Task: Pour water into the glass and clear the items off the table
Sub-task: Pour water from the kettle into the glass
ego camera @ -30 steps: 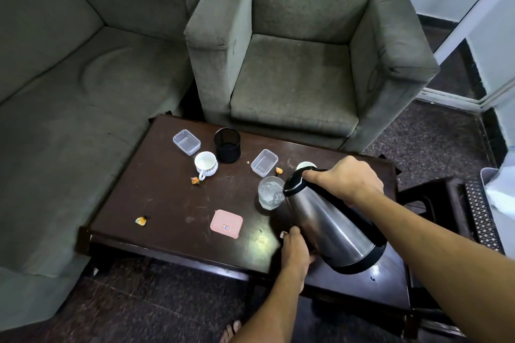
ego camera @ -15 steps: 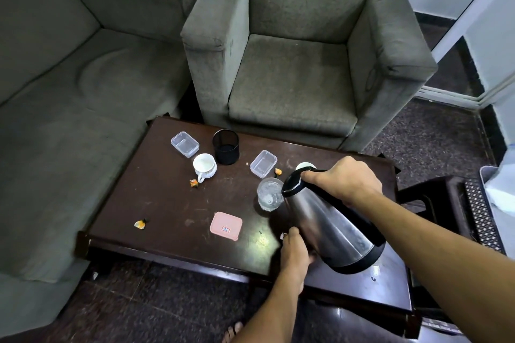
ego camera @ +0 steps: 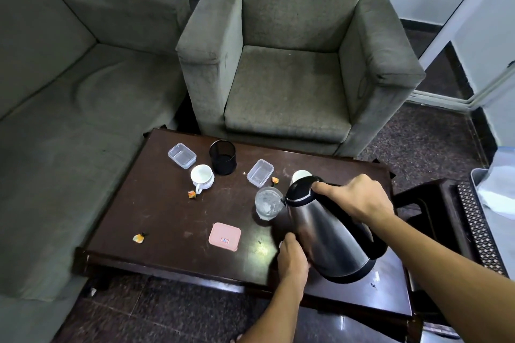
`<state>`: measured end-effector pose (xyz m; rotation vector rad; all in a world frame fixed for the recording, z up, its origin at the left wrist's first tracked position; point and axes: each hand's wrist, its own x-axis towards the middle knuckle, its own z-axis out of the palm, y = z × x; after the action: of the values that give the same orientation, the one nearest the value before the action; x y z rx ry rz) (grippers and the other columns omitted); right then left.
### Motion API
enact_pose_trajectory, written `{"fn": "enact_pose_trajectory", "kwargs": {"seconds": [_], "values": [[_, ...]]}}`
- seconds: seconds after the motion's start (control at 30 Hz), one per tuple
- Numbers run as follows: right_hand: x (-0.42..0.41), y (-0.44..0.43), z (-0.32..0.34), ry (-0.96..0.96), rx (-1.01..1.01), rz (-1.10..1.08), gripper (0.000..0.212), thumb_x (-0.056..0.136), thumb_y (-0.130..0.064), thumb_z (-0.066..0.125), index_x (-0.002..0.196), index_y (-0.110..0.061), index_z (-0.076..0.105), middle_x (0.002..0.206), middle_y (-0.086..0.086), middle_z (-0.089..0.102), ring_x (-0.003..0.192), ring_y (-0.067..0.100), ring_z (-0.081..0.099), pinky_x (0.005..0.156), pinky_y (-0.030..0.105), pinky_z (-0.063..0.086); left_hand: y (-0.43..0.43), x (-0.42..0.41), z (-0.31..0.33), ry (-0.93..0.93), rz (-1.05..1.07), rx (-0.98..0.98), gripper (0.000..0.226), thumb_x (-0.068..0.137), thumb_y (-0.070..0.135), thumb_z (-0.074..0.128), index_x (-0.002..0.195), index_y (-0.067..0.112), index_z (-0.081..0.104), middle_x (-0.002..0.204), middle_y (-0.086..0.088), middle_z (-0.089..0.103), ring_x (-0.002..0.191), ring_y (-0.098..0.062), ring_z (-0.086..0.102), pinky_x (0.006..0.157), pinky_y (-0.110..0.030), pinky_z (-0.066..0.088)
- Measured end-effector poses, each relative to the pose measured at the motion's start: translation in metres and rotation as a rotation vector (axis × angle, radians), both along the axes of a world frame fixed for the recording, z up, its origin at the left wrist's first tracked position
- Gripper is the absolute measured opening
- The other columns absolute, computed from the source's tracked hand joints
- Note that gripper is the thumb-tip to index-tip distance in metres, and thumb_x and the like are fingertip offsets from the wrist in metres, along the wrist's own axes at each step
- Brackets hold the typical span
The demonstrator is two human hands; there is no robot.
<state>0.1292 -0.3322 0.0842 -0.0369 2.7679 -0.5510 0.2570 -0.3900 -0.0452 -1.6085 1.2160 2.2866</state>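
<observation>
A: Where is the kettle (ego camera: pixel 328 234) now?

B: It is above the near right part of the table (ego camera: pixel 167 217), tilted to the left. Its spout touches, or almost touches, the rim of the glass (ego camera: pixel 267 203).

A: And the glass?

B: It stands upright on the table, just left of the kettle's black lid. Something clear and rippled is inside it. I cannot make out the stream itself.

A: How do the hands hold the kettle?

B: The right hand (ego camera: pixel 359 199) grips the black handle, fingers curled round it, and one finger reaches forward to the lid. The left hand (ego camera: pixel 292 259) presses against the lower steel wall from the left side. I cannot tell if its fingers are straight or bent.

A: What else lies on the table?

B: A pink lid (ego camera: pixel 225 236) lies flat, in front of the glass and to its left. A clear box (ego camera: pixel 260 172) is just behind the glass, and a second clear box (ego camera: pixel 182 155) is near the far left corner. Between them stands a black mesh cup (ego camera: pixel 223 157), and a white cup (ego camera: pixel 202 176) is just beside it. Another white cup (ego camera: pixel 301 175) is partly hidden behind the kettle's lid. Small orange scraps (ego camera: pixel 191 194) lie here and there.

A: And around the table?

B: A grey armchair (ego camera: pixel 287 92) is behind it and a grey sofa (ego camera: pixel 69 120) is on the left.
</observation>
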Motion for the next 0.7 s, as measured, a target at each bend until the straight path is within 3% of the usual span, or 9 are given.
{"fn": "enact_pose_trajectory", "kwargs": {"seconds": [0.07, 0.17, 0.27, 0.37, 0.5, 0.63, 0.7], "values": [[0.000, 0.013, 0.000, -0.007, -0.048, -0.011, 0.085, 0.040, -0.093, 0.063, 0.041, -0.008, 0.053, 0.038, 0.000, 0.056, 0.051, 0.022, 0.062, 0.048, 0.034, 0.045, 0.000, -0.002, 0.004, -0.024, -0.015, -0.093, 0.041, 0.098, 0.038, 0.035, 0.107, 0.015, 0.068, 0.117, -0.010, 0.069, 0.110, -0.033, 0.060, 0.102, -0.049, 0.049], [0.000, 0.033, 0.002, -0.026, -0.144, -0.024, 0.082, 0.045, -0.091, 0.067, 0.043, -0.012, 0.042, 0.037, 0.003, 0.048, 0.043, 0.022, 0.055, 0.051, 0.040, 0.048, -0.004, -0.009, 0.014, -0.040, -0.007, -0.207, 0.050, 0.100, 0.041, 0.034, 0.113, 0.008, 0.069, 0.123, -0.015, 0.068, 0.114, -0.034, 0.060, 0.102, -0.041, 0.046], [-0.002, 0.054, 0.006, -0.014, -0.322, -0.066, 0.077, 0.048, -0.086, 0.072, 0.047, -0.017, 0.040, 0.041, 0.004, 0.041, 0.040, 0.020, 0.045, 0.048, 0.034, 0.038, -0.010, -0.025, 0.032, -0.010, 0.001, -0.294, 0.046, 0.101, 0.042, 0.036, 0.116, 0.011, 0.066, 0.127, -0.010, 0.066, 0.118, -0.031, 0.058, 0.095, -0.036, 0.041], [-0.002, 0.076, 0.012, 0.008, -0.507, -0.136, 0.074, 0.050, -0.082, 0.077, 0.050, -0.017, 0.040, 0.045, 0.007, 0.038, 0.039, 0.018, 0.041, 0.048, 0.032, 0.034, -0.010, -0.044, 0.054, 0.097, -0.009, -0.369, 0.042, 0.099, 0.046, 0.041, 0.115, 0.019, 0.069, 0.123, -0.001, 0.068, 0.119, -0.026, 0.058, 0.104, -0.040, 0.042], [-0.012, 0.103, 0.027, 0.044, -0.675, -0.170, 0.071, 0.054, -0.074, 0.081, 0.050, -0.016, 0.041, 0.046, 0.007, 0.036, 0.040, 0.019, 0.036, 0.049, 0.035, 0.034, 0.003, -0.065, 0.082, 0.272, -0.010, -0.492, 0.032, 0.101, 0.033, 0.044, 0.109, 0.021, 0.073, 0.117, 0.001, 0.071, 0.117, -0.021, 0.061, 0.108, -0.044, 0.042], [-0.025, 0.144, 0.050, 0.087, -0.741, -0.194, 0.071, 0.057, -0.077, 0.078, 0.047, -0.017, 0.041, 0.044, 0.007, 0.037, 0.037, 0.017, 0.036, 0.044, 0.025, 0.027, 0.035, -0.080, 0.117, 0.371, -0.045, -0.575, 0.031, 0.096, 0.034, 0.042, 0.085, 0.043, 0.070, 0.107, 0.011, 0.071, 0.106, -0.013, 0.063, 0.096, -0.035, 0.046], [-0.030, 0.171, 0.063, 0.128, -0.748, -0.209, 0.072, 0.062, -0.075, 0.076, 0.042, -0.016, 0.040, 0.039, 0.001, 0.037, 0.034, 0.014, 0.034, 0.040, 0.019, 0.024, 0.058, -0.091, 0.130, 0.382, -0.052, -0.528, 0.030, 0.096, 0.032, 0.045, 0.092, 0.031, 0.075, 0.108, 0.002, 0.073, 0.107, -0.020, 0.064, 0.098, -0.041, 0.048]]}}
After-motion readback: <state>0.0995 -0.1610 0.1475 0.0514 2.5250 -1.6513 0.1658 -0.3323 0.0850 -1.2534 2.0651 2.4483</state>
